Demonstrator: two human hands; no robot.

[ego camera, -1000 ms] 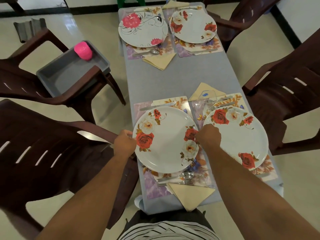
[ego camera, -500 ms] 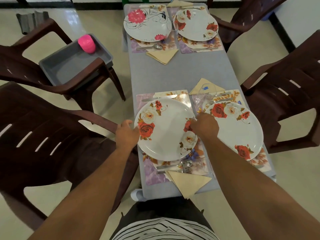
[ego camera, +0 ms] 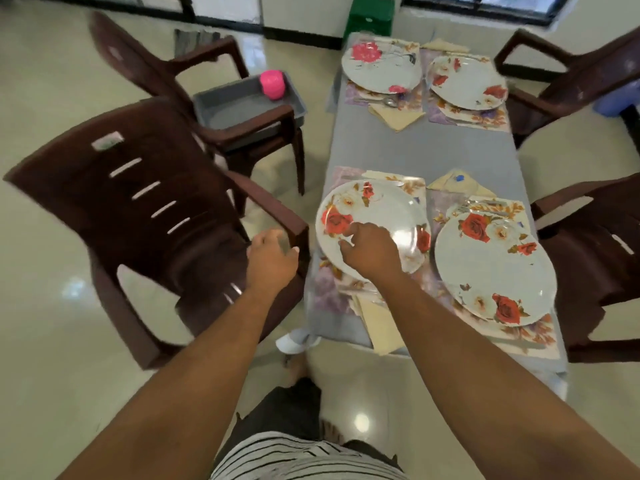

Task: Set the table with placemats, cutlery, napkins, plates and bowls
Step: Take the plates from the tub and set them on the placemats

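The near-left plate (ego camera: 374, 216) is seen on its mat (ego camera: 325, 292) on the table (ego camera: 415, 150), under the loosely curled, empty right hand (ego camera: 372, 251), while nothing is held by the relaxed left hand (ego camera: 272, 261).

No legible text or labels.

left hand (ego camera: 272, 259): off the round white rose-print plate (ego camera: 372, 216), now by the dark brown plastic chair (ego camera: 152, 216) arm
right hand (ego camera: 372, 251): off plate's right rim, now over its near-left part, fingers loosely curled
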